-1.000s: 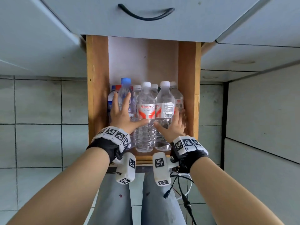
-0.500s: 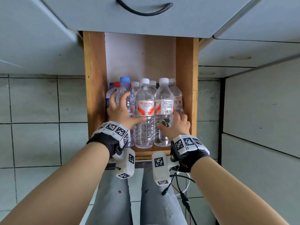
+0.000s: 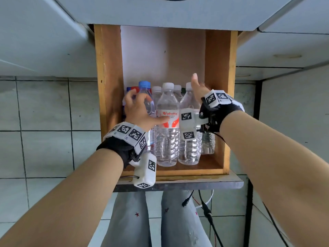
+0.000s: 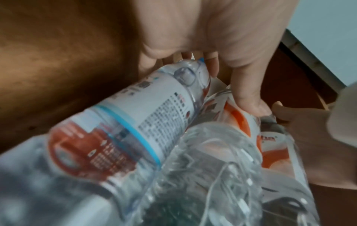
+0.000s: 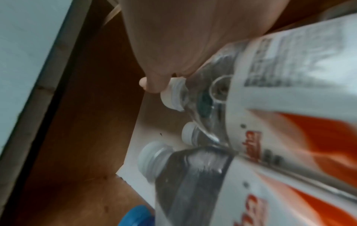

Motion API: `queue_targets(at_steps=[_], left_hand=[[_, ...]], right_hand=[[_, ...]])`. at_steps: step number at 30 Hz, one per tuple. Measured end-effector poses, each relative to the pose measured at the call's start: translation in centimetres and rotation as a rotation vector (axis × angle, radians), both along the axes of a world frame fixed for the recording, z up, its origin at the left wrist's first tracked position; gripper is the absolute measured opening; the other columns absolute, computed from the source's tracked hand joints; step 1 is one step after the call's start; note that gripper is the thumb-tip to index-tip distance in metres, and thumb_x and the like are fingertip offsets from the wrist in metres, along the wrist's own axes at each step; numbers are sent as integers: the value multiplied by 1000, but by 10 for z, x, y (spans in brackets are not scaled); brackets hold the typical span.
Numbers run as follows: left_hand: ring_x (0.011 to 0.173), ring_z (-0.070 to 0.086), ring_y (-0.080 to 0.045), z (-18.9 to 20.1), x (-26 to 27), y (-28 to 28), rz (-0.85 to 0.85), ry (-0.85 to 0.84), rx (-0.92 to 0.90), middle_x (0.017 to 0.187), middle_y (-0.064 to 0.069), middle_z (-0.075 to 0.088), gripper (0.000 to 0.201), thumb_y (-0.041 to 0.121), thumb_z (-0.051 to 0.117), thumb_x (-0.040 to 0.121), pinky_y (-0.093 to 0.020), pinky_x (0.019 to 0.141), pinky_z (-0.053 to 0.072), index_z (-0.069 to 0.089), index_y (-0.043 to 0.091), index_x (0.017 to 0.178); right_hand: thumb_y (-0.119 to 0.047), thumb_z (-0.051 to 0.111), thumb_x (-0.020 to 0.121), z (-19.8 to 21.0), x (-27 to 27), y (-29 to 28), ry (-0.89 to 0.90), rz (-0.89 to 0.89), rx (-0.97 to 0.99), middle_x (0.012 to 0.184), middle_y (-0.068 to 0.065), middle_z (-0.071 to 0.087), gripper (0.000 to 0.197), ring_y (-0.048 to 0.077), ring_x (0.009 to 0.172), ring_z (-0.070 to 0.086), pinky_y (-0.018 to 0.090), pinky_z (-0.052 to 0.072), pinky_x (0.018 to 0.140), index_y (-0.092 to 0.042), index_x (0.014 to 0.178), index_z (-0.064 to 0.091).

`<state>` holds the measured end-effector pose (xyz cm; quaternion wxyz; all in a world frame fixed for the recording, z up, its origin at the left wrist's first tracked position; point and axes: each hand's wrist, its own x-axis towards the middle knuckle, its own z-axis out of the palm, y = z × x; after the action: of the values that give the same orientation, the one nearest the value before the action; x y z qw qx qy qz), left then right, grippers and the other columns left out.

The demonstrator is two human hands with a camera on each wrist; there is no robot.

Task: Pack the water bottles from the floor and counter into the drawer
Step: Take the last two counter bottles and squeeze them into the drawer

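in the open wooden drawer (image 3: pixel 108 97) water bottles lie packed side by side at the near end, caps pointing toward the back. blue-capped bottle (image 3: pixel 145 97) sits leftmost in front, next the wahaha-label bottle (image 3: pixel 167 132) with a white cap, then a second white-capped bottle (image 3: pixel 188 150) to its right; more caps show behind them, count unclear. left hand (image 3: pixel 138 113) rests over the blue-capped bottle, fingers (image 3: pixel 130 96) loosely curved above its shoulder, thumb stretched right and touching the wahaha label; left wrist view shows the thumb tip on the orange label, fingers not closed round anything. right hand (image 3: pixel 197 90) is raised above the right-side bottles, fingers straight and pointing toward the drawer back, holding nothing; right wrist view shows a fingertip (image 5: pixel 152 86) just beside a white cap (image 5: pixel 172 93), contact cannot be told. back half of the drawer shows a white liner (image 3: pixel 142 56). grey-trousered legs (image 3: pixel 131 220) and cables (image 3: pixel 206 209) show below the drawer front.
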<state>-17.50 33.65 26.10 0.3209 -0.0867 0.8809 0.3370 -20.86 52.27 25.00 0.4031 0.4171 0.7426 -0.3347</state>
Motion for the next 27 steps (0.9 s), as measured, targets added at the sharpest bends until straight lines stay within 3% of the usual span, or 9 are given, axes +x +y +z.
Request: queue_targets(at_steps=[2, 5, 8, 10, 13, 16, 22, 24, 27], left_hand=[[136, 27, -26, -2, -5, 0, -8, -7, 26, 145, -8, 22, 72, 34, 85, 53, -36, 116, 24, 49, 14, 112], [131, 33, -27, -3, -9, 2, -9, -15, 43, 139, -10, 34, 70, 32, 85, 54, -41, 112, 29, 50, 16, 112], [124, 39, -26, 0, -11, 2, -10, -41, 45, 131, -10, 39, 74, 33, 86, 53, -40, 107, 34, 50, 16, 115], [121, 41, -26, 3, -11, 2, -2, -46, 58, 130, -10, 38, 73, 32, 86, 52, -40, 106, 36, 51, 16, 115], [118, 45, -27, 4, -12, 0, 7, -44, 56, 127, -10, 40, 69, 29, 87, 52, -41, 104, 40, 52, 17, 110], [114, 48, -27, 3, -12, -1, 3, -40, 63, 124, -10, 43, 70, 34, 88, 47, -43, 101, 43, 53, 18, 106], [127, 35, -25, 3, -4, 2, -4, 2, 76, 133, -11, 36, 75, 31, 85, 56, -25, 101, 26, 49, 13, 119], [131, 31, -27, 2, -3, 2, 15, -6, 90, 138, -13, 32, 80, 29, 84, 57, -28, 107, 25, 46, 16, 126], [137, 27, -27, 4, 1, 1, 56, -42, 111, 146, -13, 23, 92, 25, 83, 60, -35, 115, 24, 35, 25, 138]], right_hand=[[-86, -5, 57, 3, -5, 1, -49, -15, 55, 153, 19, 29, 118, 36, 139, 29, 50, 19, 115, -13, 145, 26], [-70, 2, 84, 13, -6, 2, -31, -20, -4, 154, 18, 26, 91, 33, 142, 25, 43, 17, 116, -6, 145, 25], [-77, -5, 76, 16, 7, 3, -60, 98, 30, 149, 16, 37, 100, 31, 137, 35, 46, 20, 116, -13, 142, 35], [-68, 3, 86, 18, 17, 0, 4, 73, 7, 153, 16, 29, 86, 31, 140, 29, 44, 17, 118, -11, 142, 34], [-64, 11, 88, 18, 33, 1, 101, 26, -41, 159, 10, 12, 70, 29, 144, 22, 44, 13, 119, -26, 142, 35], [-64, 13, 89, 17, 36, 1, 83, -17, -83, 158, 8, 19, 72, 28, 143, 25, 46, 15, 119, -23, 145, 29], [-63, 18, 90, 16, 41, 0, 138, -109, -140, 147, 11, 42, 67, 30, 133, 41, 42, 27, 111, -23, 139, 39], [-61, 21, 90, 18, 49, 0, 171, -118, -156, 149, 7, 39, 63, 28, 133, 40, 40, 29, 109, -27, 140, 36], [-59, 29, 90, 23, 66, 1, 263, -103, -167, 158, 1, 17, 64, 25, 142, 25, 41, 23, 113, -28, 145, 25]])
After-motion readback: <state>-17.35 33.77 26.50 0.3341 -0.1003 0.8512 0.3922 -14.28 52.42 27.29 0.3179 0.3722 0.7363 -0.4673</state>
